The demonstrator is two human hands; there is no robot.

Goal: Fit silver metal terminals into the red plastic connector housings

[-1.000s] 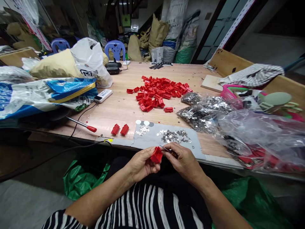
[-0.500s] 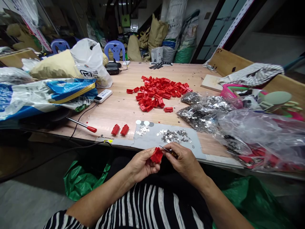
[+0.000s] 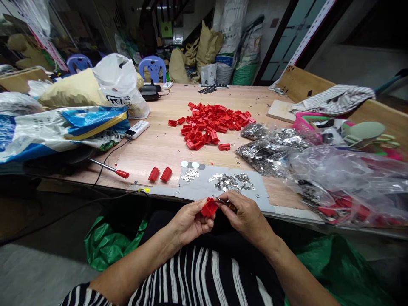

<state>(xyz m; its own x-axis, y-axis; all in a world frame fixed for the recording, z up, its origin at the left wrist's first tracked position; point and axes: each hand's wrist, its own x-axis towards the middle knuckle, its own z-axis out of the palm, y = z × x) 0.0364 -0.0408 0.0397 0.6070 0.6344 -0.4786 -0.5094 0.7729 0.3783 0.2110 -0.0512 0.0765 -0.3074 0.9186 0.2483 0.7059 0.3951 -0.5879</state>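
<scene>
My left hand (image 3: 188, 221) grips a small red plastic part (image 3: 209, 208) just below the table's front edge. My right hand (image 3: 247, 216) is closed on a thin metal tool (image 3: 219, 199) whose tip touches the top of the red part. Right above my hands a grey mat (image 3: 210, 189) carries small heaps of tiny silver metal pieces (image 3: 231, 182). Two more red parts (image 3: 160, 174) lie left of the mat. A big pile of red parts (image 3: 212, 121) covers the middle of the wooden table (image 3: 153, 146).
Clear bags of silver pieces (image 3: 270, 146) and a large plastic bag (image 3: 347, 182) fill the right side. A red-handled screwdriver (image 3: 110, 168), a white remote (image 3: 137, 128), blue-and-white sacks (image 3: 57, 127) and a white bag (image 3: 119, 80) lie at left. Green bags (image 3: 106, 242) sit under the table.
None beyond a slight shift of the camera; both hands stay together on the red part and the tool.
</scene>
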